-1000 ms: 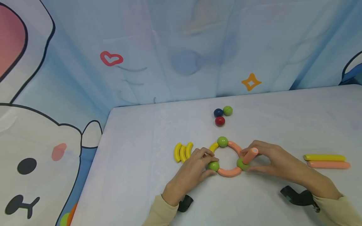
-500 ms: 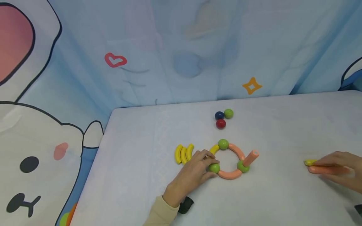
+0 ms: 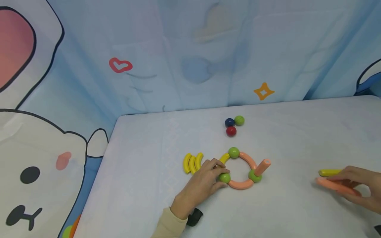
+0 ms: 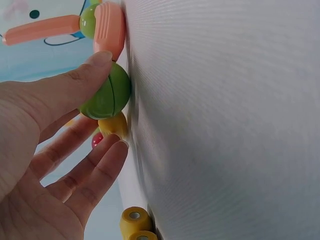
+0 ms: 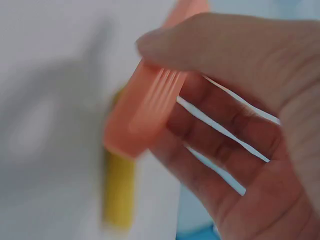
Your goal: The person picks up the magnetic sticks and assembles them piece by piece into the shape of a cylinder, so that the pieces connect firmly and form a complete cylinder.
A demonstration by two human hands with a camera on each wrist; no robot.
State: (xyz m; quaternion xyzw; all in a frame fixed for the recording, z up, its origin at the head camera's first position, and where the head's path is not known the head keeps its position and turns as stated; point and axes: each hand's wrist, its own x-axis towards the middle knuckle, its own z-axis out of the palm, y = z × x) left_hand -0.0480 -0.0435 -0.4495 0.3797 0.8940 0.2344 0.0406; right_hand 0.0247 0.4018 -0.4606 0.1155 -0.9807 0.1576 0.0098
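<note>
A ring of curved orange rods (image 3: 241,184), a curved yellow rod (image 3: 224,158) and green balls (image 3: 233,152) lies on the white table. One straight orange rod (image 3: 263,167) rises at a slant from the ring's right ball (image 3: 255,176). My left hand (image 3: 202,181) holds the ring's left green ball (image 4: 106,95) between thumb and fingers. At the right, my right hand (image 3: 358,185) pinches a straight orange rod (image 5: 150,105), tilted above the table. Beside it lies a straight yellow rod (image 3: 329,172), partly hidden by the fingers.
Several curved yellow rods (image 3: 192,163) lie left of the ring, near the left hand. Behind the ring sit a blue ball (image 3: 230,122), a red ball (image 3: 231,131) and a green ball (image 3: 239,120). A patterned blue curtain (image 3: 178,66) hangs behind the table.
My right hand has left the ring, moved right to the two straight rods, and lifted the orange one. The left hand stays on the ring's left green ball.
</note>
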